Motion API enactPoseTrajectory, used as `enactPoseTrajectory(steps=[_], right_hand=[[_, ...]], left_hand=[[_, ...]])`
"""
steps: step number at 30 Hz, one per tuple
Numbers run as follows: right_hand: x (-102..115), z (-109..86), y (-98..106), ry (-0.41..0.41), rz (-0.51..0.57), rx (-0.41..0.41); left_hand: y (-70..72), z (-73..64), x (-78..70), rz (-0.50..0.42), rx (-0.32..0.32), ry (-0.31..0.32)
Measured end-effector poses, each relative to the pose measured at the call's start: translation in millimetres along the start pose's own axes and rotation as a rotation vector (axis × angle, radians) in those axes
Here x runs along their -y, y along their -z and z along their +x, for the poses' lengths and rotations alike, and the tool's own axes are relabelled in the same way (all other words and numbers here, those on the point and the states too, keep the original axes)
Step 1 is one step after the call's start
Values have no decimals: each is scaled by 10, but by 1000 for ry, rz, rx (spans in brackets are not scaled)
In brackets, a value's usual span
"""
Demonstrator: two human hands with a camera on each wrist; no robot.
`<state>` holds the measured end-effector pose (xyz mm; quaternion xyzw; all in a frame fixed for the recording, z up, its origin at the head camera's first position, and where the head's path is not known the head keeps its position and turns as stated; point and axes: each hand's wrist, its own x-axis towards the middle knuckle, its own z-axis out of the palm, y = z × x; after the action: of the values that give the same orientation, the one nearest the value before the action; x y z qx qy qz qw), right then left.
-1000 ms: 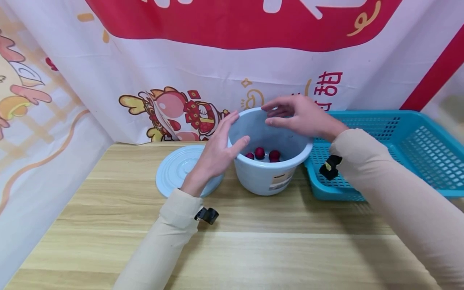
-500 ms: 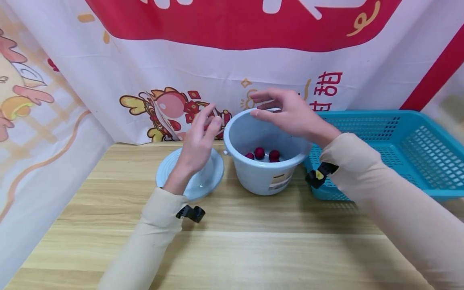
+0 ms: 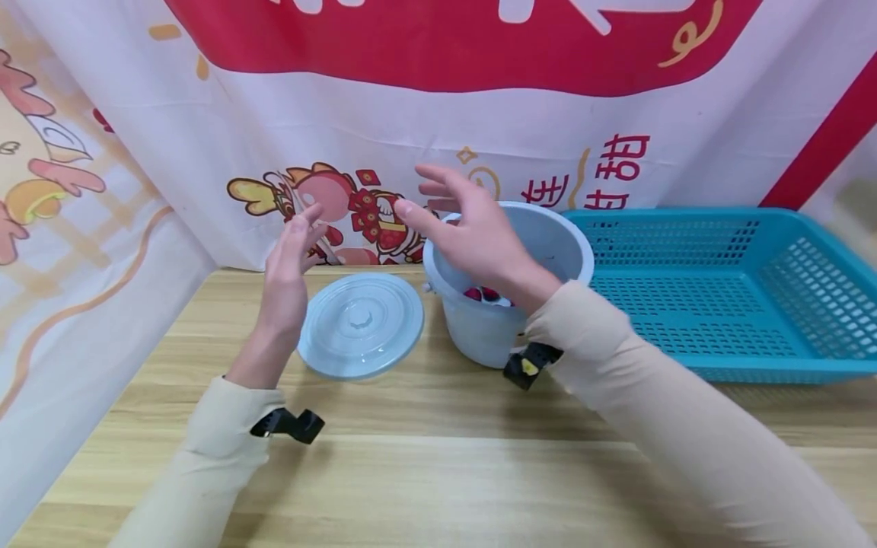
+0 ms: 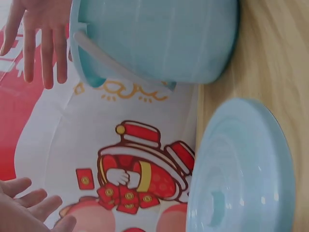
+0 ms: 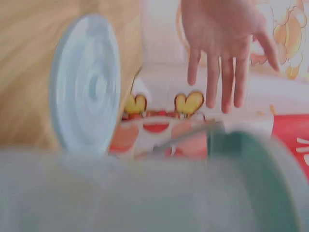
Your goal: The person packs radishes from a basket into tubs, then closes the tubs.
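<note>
A light blue bucket (image 3: pixel 479 335) stands upright on the table, with dark red balls (image 3: pixel 488 294) at its bottom, partly hidden by the right forearm. Its round lid (image 3: pixel 361 323) lies flat to the left. My left hand (image 3: pixel 284 281) hovers at the lid's left side, fingers extended, holding nothing. Above the bucket's left rim is my right hand (image 3: pixel 473 228), fingers spread and nothing in its grasp. In the left wrist view the bucket's handle (image 4: pixel 116 63) hangs against its side.
A teal perforated basket (image 3: pixel 781 369) sits right of the bucket, close to it. Behind the wooden table (image 3: pixel 425 479) hangs a white and red printed cloth (image 3: pixel 425 137).
My left hand has moved left, away from the bucket rim and past the lid. My right hand has also shifted left across the bucket. Bucket, lid and basket have stayed put.
</note>
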<state>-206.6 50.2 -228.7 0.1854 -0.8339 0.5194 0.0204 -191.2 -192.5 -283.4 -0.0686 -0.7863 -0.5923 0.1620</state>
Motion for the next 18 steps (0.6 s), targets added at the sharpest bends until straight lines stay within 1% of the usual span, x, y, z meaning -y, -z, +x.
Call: enactPoseTrajectory(steps=[4, 7, 11, 15, 18], right_hand=[[60, 6, -227, -11, 80, -36], [102, 10, -385, -1, 126, -37], [123, 1, -578, 28, 151, -32], [77, -14, -765, 59, 150, -4], [-10, -15, -897, 49, 147, 17]], left_hand=[[148, -52, 53, -71, -40, 82], [245, -88, 98, -123, -62, 146], [345, -131, 163, -180, -83, 218], [434, -175, 237, -183, -66, 271], [485, -197, 296, -189, -42, 307]])
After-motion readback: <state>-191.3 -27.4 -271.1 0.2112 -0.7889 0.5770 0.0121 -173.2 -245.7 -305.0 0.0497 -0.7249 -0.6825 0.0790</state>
